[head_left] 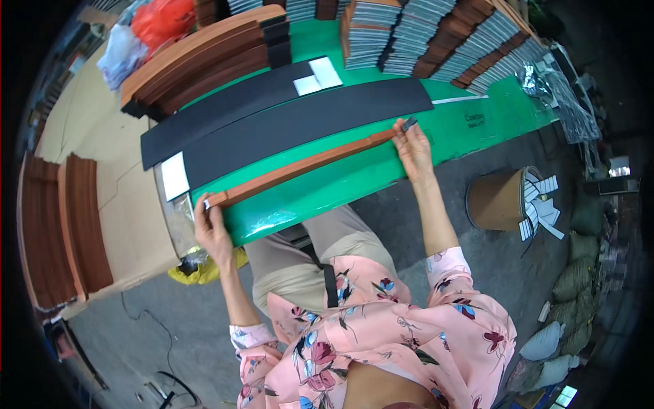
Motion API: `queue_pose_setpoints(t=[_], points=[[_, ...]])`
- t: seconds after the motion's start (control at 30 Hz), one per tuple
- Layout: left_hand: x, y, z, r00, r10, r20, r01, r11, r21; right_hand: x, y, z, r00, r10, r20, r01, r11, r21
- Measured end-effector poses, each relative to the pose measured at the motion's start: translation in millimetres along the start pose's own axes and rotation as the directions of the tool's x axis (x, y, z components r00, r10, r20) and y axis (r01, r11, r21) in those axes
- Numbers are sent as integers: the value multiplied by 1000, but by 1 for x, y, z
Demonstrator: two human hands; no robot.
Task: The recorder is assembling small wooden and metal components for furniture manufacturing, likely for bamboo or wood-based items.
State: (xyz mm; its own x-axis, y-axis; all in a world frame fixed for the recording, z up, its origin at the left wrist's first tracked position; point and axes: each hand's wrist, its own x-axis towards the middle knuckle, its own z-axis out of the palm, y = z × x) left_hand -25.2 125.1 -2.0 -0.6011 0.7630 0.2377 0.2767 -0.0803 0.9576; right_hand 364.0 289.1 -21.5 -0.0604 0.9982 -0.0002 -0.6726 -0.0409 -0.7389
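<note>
A long, narrow brown strip point(306, 164) stretches between my two hands above the near edge of a green-covered table point(293, 215). My left hand point(212, 230) pinches its left end, where a small white bit shows at the fingertips. At the other end, my right hand point(413, 151) grips the strip, and a small black piece point(409, 124) sticks out past the fingers. Just beyond the strip lies a long black flat sheet point(306, 127), with a second black sheet point(225, 114) behind it. White cards point(175, 176) rest by their ends.
Stacked curved brown pieces point(204, 58) stand at the back left, and bundled grey and brown pieces point(436, 41) at the back right. More brown strips point(85, 232) lie on cardboard point(129, 218) at left. A bin point(492, 201) with white scraps stands on the floor at right.
</note>
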Motion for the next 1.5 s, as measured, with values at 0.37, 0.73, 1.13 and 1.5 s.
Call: queue_pose_setpoints(t=[0.37, 0.73, 1.13, 1.5], points=[[0, -6, 10, 999, 3, 50, 2, 996, -86, -6, -23, 3, 996, 84, 16, -83, 996, -23], [-2, 7, 6, 996, -92, 17, 93, 995, -29, 1, -40, 12, 999, -12, 31, 8, 992, 123], [-11, 4, 29, 998, -20, 57, 27, 991, -132, -43, 58, 185, 896, 298, 331, -179, 922, -344], [-5, 5, 35, 995, 48, 92, -25, 972, -235, -59, 90, 234, 761, 125, 636, 558, 375, -741]])
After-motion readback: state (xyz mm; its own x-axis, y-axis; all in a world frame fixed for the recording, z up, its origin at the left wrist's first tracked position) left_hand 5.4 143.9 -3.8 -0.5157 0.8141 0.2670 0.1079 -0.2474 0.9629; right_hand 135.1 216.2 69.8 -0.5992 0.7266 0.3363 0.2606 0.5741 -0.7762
